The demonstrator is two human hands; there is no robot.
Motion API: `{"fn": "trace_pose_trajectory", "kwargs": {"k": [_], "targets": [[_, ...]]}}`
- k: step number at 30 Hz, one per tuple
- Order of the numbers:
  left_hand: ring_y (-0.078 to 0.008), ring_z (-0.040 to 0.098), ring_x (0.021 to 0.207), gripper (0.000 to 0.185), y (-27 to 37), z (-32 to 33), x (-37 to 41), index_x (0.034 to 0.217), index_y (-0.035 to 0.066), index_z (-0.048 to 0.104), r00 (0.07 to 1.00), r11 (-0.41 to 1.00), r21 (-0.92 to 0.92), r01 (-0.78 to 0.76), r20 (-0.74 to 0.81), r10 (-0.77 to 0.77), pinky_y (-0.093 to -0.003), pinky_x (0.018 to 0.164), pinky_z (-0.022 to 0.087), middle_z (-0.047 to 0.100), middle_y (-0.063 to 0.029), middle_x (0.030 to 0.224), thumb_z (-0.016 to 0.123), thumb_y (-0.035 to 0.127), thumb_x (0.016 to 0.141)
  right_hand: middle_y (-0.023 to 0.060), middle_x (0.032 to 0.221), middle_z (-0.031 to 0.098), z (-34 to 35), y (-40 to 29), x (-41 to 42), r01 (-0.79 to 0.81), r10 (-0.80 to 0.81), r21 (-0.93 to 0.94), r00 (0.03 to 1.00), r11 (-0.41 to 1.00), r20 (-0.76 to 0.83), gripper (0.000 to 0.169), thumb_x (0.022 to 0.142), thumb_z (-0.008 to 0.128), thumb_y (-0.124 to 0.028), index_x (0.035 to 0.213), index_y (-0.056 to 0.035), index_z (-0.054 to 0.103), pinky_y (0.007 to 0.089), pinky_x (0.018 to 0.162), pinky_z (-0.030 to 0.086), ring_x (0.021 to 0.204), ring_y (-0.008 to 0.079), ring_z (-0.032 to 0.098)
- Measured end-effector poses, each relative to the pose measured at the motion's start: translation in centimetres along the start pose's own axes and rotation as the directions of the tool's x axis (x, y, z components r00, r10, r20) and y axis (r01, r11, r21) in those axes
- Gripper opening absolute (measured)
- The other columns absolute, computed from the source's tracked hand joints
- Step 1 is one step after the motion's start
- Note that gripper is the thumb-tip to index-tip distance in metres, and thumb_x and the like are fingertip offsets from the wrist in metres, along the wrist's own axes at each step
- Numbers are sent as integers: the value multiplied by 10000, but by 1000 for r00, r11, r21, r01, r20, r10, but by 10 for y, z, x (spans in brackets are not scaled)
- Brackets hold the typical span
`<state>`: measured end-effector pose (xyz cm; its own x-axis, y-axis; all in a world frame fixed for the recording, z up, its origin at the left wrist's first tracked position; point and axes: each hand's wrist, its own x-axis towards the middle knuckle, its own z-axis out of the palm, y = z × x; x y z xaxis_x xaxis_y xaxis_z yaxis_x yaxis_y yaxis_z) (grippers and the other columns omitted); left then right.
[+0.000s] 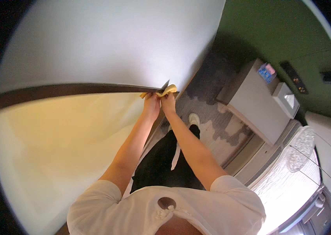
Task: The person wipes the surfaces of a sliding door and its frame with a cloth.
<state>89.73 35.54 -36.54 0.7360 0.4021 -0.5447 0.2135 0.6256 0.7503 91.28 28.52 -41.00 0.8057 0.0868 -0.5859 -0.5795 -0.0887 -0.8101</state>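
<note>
Both of my arms reach forward to a long dark trim strip (74, 89) that runs between a whitish wall surface (118, 38) and a cream-yellow panel (65, 132). A yellow cloth (170, 88) is bunched at the right end of that strip. My left hand (151, 104) pinches the cloth's left part against the strip's lower edge. Close beside it, my right hand (169, 103) grips the cloth's right part, where a loose fold stands up over the strip. The fingertips of both hands are partly hidden by the cloth and the strip.
A bedside cabinet (256, 100) stands to the right, with a tissue box (285, 100) and a blue packet (266, 73) on it. Beyond is a bed with a white mattress (285, 182). A dark switch panel (294, 77) is on the green wall (265, 32). Patterned carpet (212, 129) lies underfoot.
</note>
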Motion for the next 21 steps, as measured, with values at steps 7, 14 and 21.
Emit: {"fn": "trace_pose_trajectory", "kwargs": {"k": [7,14,21], "targets": [[-174,503,1109,298,81,64,-96,1239,36,481,973,969,97,-227,-22,230,-330,979,394,540,-42,1170,417,36,948,220,929,663,-26,-136,-99,311,-316,-122,949,943,-23,333,859,615,-160,1091,34,475,412,749,505,900,364,653],[-206,509,1055,264,146,83,-134,1194,-13,488,861,810,299,-505,111,497,-335,936,398,490,-105,1190,424,17,940,208,808,663,-30,-222,-151,677,-679,-91,734,731,1,294,845,613,-84,1045,1,415,389,628,524,754,371,669],[-369,418,1145,358,205,136,-179,1252,-29,445,329,161,537,-828,233,915,-427,959,376,386,-211,1255,474,-15,896,157,855,688,-44,-313,-207,749,-748,-80,662,658,48,359,842,665,-122,1070,-5,413,289,658,532,779,200,687]]}}
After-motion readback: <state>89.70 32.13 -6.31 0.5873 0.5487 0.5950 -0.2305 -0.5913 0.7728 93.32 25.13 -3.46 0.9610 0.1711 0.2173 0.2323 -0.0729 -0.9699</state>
